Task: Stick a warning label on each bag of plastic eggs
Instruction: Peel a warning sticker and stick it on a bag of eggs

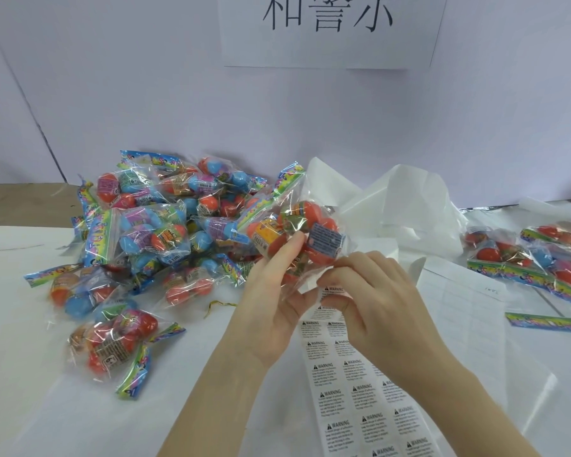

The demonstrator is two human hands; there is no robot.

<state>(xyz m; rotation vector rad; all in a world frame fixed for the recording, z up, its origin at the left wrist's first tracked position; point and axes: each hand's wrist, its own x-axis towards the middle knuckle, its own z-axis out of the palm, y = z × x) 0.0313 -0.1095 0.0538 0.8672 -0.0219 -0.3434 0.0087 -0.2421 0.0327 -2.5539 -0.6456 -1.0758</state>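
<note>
A: Item one, the bag (294,232)?

B: Clear bag, rainbow header strip, held up off the table. Contents: orange eggs with printed wrap bands, one with a dark band facing the right side. The left hand (271,301) holds it from below, fingers curled up round the underside, one fingertip pressed on the front film.

A: Right hand (373,298)?

B: Just beside the left, at the bag's lower right corner, fingertips bunched in a pinch against the film. Whether it pinches a label or only the film, I cannot tell; the fingers hide it.

A: Step in hand?

B: By my reading, a label going onto this bag, or being pressed down. Next move calls for smoothing it flat on slack, crinkly film over round eggs, so the left must keep the film taut.

A: Label stock?

B: Sheet (360,390), directly under the right wrist, flat on the table; rows of WARNING stickers, many unpeeled.

A: Remaining containers?

B: Pile (152,232), left of the grip: many bags, each with orange and blue eggs, jumbled. Stack (534,258), well to the right of the grip: a few bags laid in order, likely done. Beyond the hands, crumpled white paper (402,199). Table (80,417) covered in white.
</note>
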